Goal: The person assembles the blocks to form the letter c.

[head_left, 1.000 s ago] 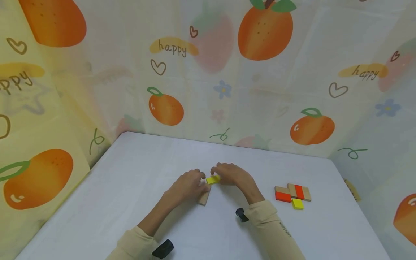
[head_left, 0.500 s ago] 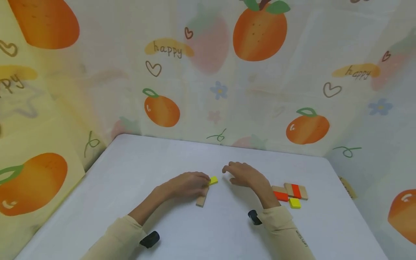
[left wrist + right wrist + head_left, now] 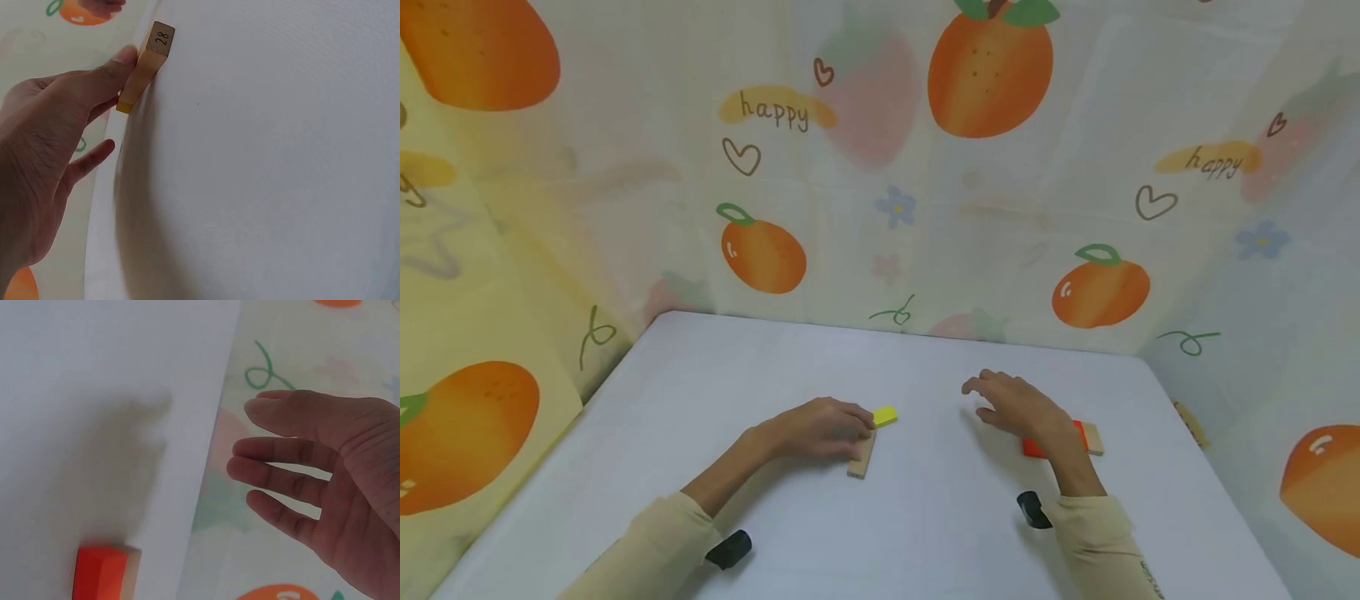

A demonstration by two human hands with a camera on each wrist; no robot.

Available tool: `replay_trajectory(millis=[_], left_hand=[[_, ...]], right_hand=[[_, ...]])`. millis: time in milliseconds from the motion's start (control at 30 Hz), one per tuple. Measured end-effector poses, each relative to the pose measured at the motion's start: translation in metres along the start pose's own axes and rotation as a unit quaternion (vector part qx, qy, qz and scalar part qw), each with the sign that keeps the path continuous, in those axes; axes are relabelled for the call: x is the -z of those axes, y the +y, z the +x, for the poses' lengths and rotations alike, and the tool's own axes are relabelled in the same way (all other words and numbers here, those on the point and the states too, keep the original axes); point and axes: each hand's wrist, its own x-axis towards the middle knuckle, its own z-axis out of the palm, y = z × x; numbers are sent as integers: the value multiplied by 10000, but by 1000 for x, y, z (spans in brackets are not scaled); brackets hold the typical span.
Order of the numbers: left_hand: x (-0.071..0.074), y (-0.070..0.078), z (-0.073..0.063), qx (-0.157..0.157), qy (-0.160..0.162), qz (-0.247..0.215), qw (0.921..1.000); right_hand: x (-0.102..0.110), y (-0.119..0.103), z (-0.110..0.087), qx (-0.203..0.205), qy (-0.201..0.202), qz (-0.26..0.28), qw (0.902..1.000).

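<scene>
My left hand (image 3: pixel 820 427) holds a plain wooden block (image 3: pixel 862 458) at mid-table, thumb on one side and fingers on the far side. The left wrist view shows the number 28 on the near end of this wooden block (image 3: pixel 159 39). Against its far end lies a small yellow block (image 3: pixel 885 416), partly behind the fingers. My right hand (image 3: pixel 1018 407) hovers above the table with nothing in it, fingers loosely bent and spread from the thumb. Under and behind that arm, a red block (image 3: pixel 1033 448) is partly hidden.
Beside the right forearm, another red piece (image 3: pixel 1081 433) and a wooden block (image 3: pixel 1096 439) show; the arm covers the rest of that group. A white-covered table (image 3: pixel 737 358) meets a fruit-patterned curtain (image 3: pixel 850 250) at the back and sides.
My right hand has left the yellow block and moved right, towards the group of blocks, now covering part of it. My left hand has stayed at the wooden block, its fingers reaching over it.
</scene>
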Motion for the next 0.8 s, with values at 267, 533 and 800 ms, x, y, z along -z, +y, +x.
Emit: replay_trajectory(millis=[267,533,800], left_hand=[[2,0,2,-28,-86,62,9999],[3,3,4,124,-251,197,9994],[6,7,5,236,-299,170,9991]], right_hand=[[6,21,-18,-457,97,391,9981],[10,41,-33,-653,102,445,9968],[7,54,-46,-914,-255,682,9932]])
